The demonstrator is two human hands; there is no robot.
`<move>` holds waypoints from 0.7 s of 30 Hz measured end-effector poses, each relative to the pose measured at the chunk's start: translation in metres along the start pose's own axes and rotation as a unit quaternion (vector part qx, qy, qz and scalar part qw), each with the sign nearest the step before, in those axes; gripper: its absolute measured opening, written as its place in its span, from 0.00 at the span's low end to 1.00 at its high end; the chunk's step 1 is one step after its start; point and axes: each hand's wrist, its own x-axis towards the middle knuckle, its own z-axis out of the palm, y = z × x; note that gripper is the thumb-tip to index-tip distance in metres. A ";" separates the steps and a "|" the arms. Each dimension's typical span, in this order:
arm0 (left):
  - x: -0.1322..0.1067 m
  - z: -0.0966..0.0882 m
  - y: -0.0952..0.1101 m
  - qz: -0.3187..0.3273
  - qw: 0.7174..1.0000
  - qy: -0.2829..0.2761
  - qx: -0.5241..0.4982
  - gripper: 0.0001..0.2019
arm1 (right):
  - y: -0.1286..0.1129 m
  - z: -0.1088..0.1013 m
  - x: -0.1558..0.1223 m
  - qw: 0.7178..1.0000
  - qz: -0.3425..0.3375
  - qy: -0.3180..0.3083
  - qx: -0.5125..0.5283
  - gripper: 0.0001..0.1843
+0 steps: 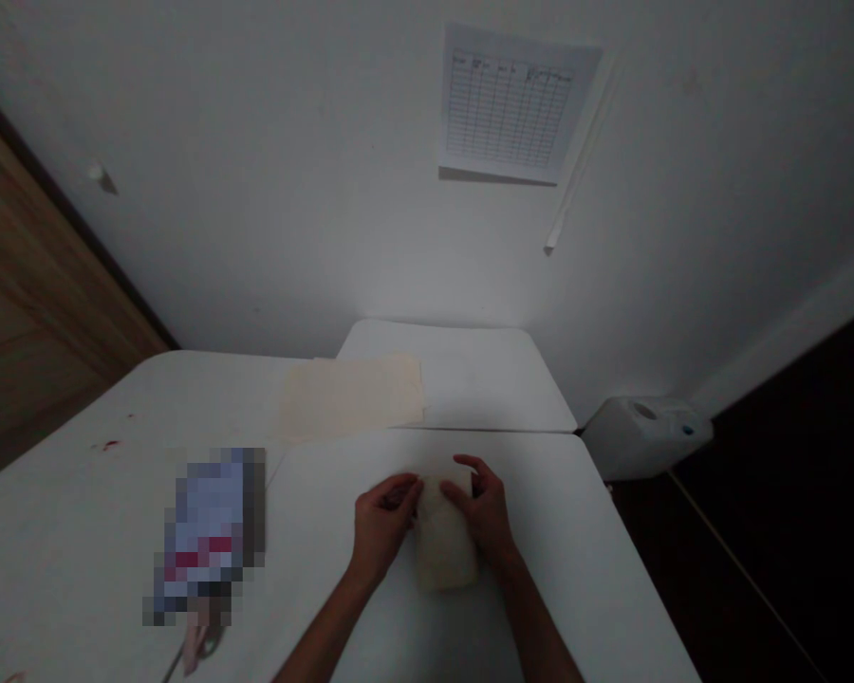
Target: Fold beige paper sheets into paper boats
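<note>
Short of the white, smooth-topped table's (555, 560) far edge, the left hand's (382, 522) grip pinches the cream, rectangular, apparently soft piece (447, 550), while the right hand (490, 512) rests its thumb there, closure indeterminable; uneven pulling could crease it.

The bundle (447, 550) at your fingers (457, 495) looks matt and soft — cloth or paper, you cannot tell which. Your worktop (562, 569) is smooth, with a dull sheen; the beige sheet (356, 394) is matt. Around you: a paper chart (516, 104), grained wooden panel (35, 256), smooth plastic container (640, 446).
</note>
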 end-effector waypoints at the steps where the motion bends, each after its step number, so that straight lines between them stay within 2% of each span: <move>1: 0.000 0.000 0.000 0.001 1.000 0.000 0.002 0.16 | 0.000 0.000 0.000 1.000 -0.002 0.000 -0.002 0.34; 15: 0.000 0.001 0.004 0.005 1.000 0.003 0.008 0.17 | 0.003 -0.001 0.001 1.000 -0.009 0.002 -0.010 0.30; 21: -0.001 0.000 0.003 0.014 1.000 -0.019 0.010 0.16 | 0.000 -0.003 0.001 1.000 0.010 -0.013 0.022 0.30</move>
